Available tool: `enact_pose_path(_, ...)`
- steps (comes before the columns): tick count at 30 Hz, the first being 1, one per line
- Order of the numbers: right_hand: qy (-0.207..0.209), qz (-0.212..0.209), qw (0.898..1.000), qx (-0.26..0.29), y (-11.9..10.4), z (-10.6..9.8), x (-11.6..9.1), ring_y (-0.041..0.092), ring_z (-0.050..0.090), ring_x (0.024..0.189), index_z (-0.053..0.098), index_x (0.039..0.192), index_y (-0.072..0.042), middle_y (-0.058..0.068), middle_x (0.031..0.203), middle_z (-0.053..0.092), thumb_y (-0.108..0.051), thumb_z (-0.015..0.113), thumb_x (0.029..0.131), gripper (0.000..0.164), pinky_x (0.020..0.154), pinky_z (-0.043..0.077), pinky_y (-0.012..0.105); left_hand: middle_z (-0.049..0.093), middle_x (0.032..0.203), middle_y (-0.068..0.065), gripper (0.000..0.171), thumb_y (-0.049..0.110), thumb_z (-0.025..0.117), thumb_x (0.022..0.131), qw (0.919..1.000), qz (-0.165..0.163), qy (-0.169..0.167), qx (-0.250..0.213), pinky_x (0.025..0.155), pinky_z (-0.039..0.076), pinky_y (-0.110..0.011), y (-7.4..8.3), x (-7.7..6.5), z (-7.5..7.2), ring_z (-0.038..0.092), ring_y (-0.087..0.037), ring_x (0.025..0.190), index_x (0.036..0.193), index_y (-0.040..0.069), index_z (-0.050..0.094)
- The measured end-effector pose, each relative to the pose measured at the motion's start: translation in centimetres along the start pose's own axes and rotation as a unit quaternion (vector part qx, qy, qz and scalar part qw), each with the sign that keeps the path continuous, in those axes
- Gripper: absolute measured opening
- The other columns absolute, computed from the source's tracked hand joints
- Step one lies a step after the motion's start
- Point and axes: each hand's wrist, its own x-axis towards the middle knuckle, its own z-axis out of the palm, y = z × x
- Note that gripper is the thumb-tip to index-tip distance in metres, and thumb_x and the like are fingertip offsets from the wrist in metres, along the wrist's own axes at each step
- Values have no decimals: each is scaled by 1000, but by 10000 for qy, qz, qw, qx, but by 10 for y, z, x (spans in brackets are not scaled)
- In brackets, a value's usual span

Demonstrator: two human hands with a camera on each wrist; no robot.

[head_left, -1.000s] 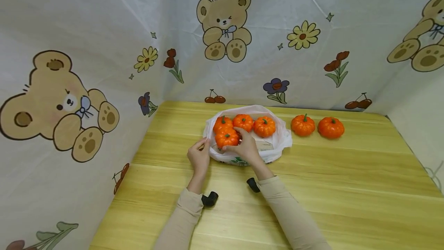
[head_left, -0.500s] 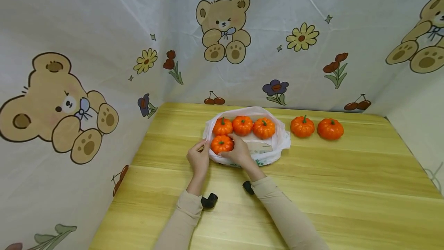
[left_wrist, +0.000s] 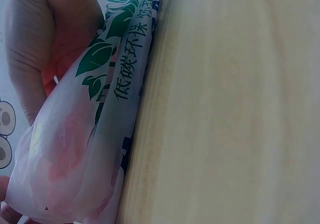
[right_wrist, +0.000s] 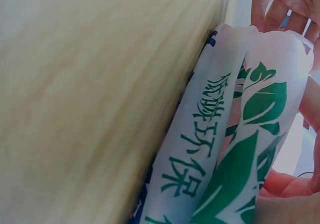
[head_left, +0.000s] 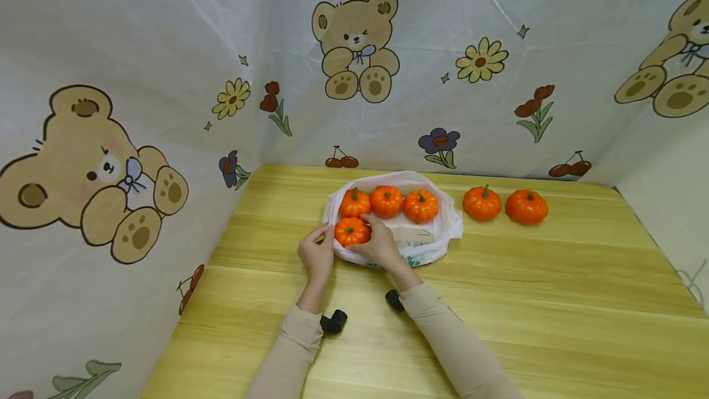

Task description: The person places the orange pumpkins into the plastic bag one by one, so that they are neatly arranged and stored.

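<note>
A thin white plastic bag [head_left: 450, 226] with green leaf print lies on the table, its mouth spread wide. My left hand [head_left: 317, 254] pinches the bag's rim at its left side. Inside the front left of the bag, my right hand [head_left: 383, 246] grips a small orange pumpkin [head_left: 351, 232] between thumb and fingers. Behind it in the bag sit a left pumpkin [head_left: 354, 202], a middle pumpkin [head_left: 386, 201] and a right pumpkin [head_left: 421, 205]. In the left wrist view, the bag's wall [left_wrist: 65, 149] hides most of the gripped pumpkin.
Two more pumpkins stand on the wooden table [head_left: 554, 300] to the right of the bag: a nearer-in pumpkin [head_left: 482, 203] and an outer pumpkin [head_left: 527, 206]. A bear-printed cloth [head_left: 410, 109] walls the table's back and left. Flat card [head_left: 414, 237] shows inside the bag.
My right hand has carried the pumpkin left and slightly toward me, away from overlapping the back left pumpkin, into the bag's front left. My left hand stays at the rim.
</note>
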Motion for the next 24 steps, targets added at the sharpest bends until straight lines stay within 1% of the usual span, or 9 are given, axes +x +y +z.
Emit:
enact_pose_path(2, 38, -18, 10000, 29, -1, -1, 0, 39, 53, 124, 51, 135, 5, 23, 134, 57, -10, 87, 70, 75, 108, 42, 50, 75, 100, -17, 16, 12, 76, 83, 10000, 27, -3, -3, 72, 61, -41, -1, 0, 0, 72, -33, 81, 93, 0, 78)
enact_pose_path(7, 29, -63, 9998, 189, 1, -3, -2, 40, 55, 122, 51, 134, 6, 25, 133, 57, -9, 87, 71, 75, 106, 45, 50, 75, 99, -17, 15, 12, 76, 83, 9999, 132, 0, -3, 69, 61, -36, -1, 0, 0, 72, -32, 80, 93, 0, 78)
enact_pose_path(12, -27, 191, 9976, 670, 2, -10, -4, 41, 54, 126, 49, 138, 3, 25, 140, 52, -12, 86, 73, 77, 102, 48, 49, 75, 98, -16, 15, 10, 76, 83, 9999, 140, 27, -4, 69, 61, -35, -1, 0, 0, 72, -32, 82, 92, 0, 78)
enact_pose_path(14, 15, 267, 9961, 845, 2, -16, -6, 40, 52, 128, 48, 139, 2, 24, 142, 51, -12, 86, 73, 78, 103, 48, 49, 75, 98, -16, 15, 10, 75, 83, 9999, 119, 5, -51, 70, 61, -35, -1, 1, 0, 72, -32, 86, 93, -1, 78)
enact_pose_path(18, 89, 222, 9934, 1121, 1, -34, -13, 38, 49, 132, 45, 141, 3, 22, 144, 49, -10, 84, 74, 78, 106, 46, 48, 75, 100, -16, 16, 10, 75, 84, 9999, 33, -37, -135, 73, 61, -35, -1, 1, 0, 72, -31, 92, 94, -2, 78)
enact_pose_path(21, 164, 184, 9916, 1271, 2, -50, -19, 37, 47, 134, 43, 142, 3, 21, 146, 47, -11, 83, 75, 79, 108, 44, 47, 75, 100, -16, 16, 10, 75, 84, 9999, -11, -18, -141, 73, 61, -36, -1, 2, 0, 72, -31, 92, 94, -2, 78)
enact_pose_path(24, 290, 137, 9899, 1379, 7, -67, -23, 36, 46, 135, 42, 144, 2, 20, 148, 45, -13, 83, 77, 80, 109, 43, 46, 75, 99, -16, 16, 10, 75, 84, 9999, 14, -1, -129, 74, 61, -38, -2, 2, -1, 72, -31, 92, 93, -2, 78)
